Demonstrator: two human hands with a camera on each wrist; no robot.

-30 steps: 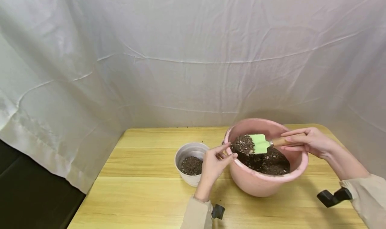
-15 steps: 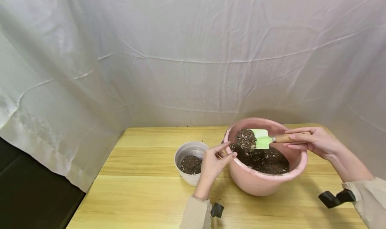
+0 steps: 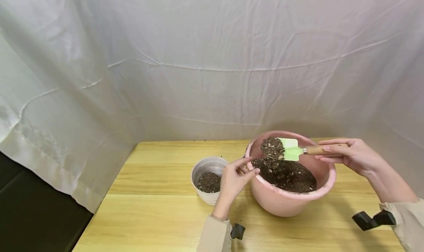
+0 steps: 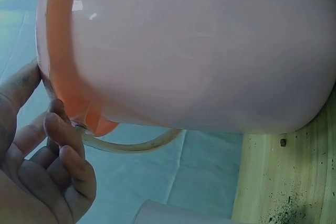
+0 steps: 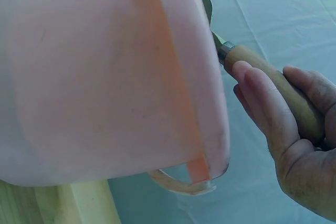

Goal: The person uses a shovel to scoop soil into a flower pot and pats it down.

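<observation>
A pink basin (image 3: 281, 202) of dark soil stands on the wooden table (image 3: 159, 215), right of centre. My left hand (image 3: 250, 166) pinches its left rim, thumb over the edge and fingers curled under it (image 4: 63, 145). My right hand (image 3: 326, 150) grips the wooden handle (image 5: 273, 87) of a small green trowel (image 3: 291, 149). The trowel is held level above the basin's far side with a heap of soil (image 3: 272, 147) on its blade. A small white pot (image 3: 205, 165) partly filled with soil stands just left of my left hand. From both wrist views the basin wall (image 4: 199, 51) (image 5: 105, 77) fills most of the frame.
A white cloth (image 3: 198, 60) hangs behind and around the table. The table's left edge (image 3: 99, 207) drops to a dark floor. Black wrist mounts (image 3: 238, 231) (image 3: 372, 219) sit on both sleeves. Loose soil specks (image 4: 281, 213) lie on the wood by the basin.
The right hand has lifted the loaded trowel out of the soil, a little up and to the right. The left hand has stayed on the basin rim.
</observation>
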